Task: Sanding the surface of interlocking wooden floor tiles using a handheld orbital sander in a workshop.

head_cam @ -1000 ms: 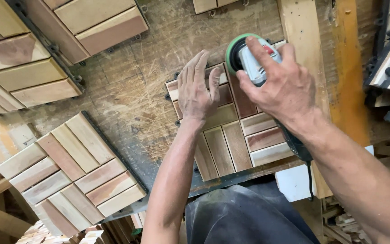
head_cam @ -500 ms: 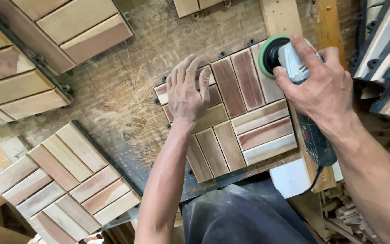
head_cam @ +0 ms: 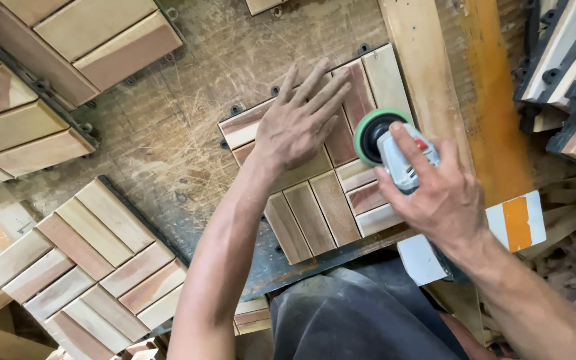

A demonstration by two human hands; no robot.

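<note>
A square wooden slat tile lies on the dusty workbench in front of me. My left hand rests flat on its upper left part, fingers spread. My right hand grips a grey power sander whose round green-rimmed pad sits on the tile's right side.
More slat tiles lie around: one at the lower left, others at the upper left. A long wooden plank runs along the right of the tile. Stacked tiles stand at the far right. Wood scraps lie at the lower right.
The sander has moved down the tile's right side, from its upper corner toward the middle. My left hand stays pressed on the tile.
</note>
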